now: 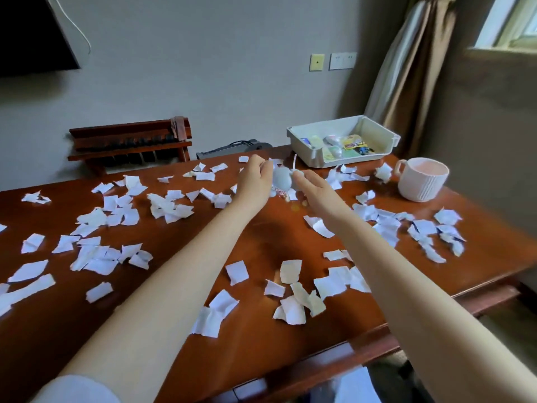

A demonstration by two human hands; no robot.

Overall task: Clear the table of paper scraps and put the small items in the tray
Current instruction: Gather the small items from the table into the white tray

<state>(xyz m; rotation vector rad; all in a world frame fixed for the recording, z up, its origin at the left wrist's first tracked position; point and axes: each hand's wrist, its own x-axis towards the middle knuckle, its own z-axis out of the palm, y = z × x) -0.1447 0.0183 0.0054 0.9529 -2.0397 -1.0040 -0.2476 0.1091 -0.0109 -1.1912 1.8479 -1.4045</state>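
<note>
Left hand [255, 181]: fingers curled round the left side of a pale blue-grey rounded item [282, 179]. Right hand [312, 187]: fingertips pinch the white part at the item's right side. Both arms reach to the middle of the worktop [261, 237], close to its far edge. Motion blur; I cannot tell whether the item is clear of the surface.

Small bits [303, 203], yellowish, lie just below the item, near the right hand.

Step in hand, as judged: carry this item to the tray [293, 134] at the far right corner. Advice: keep both grips until it is over the tray's open front, gather any trailing white cord so it does not drag scraps, and lower it onto a free spot beside the packets already inside. Come back for the loose bits after.

Paper scraps [96, 261] cover the worktop edge to edge; none cleared yet. A ribbed mug [421, 181] stands near the right edge, in front of the tray; pass it with care.

Writing: none legible. Yellow-labelled packets in the tray are too small to read.
</note>
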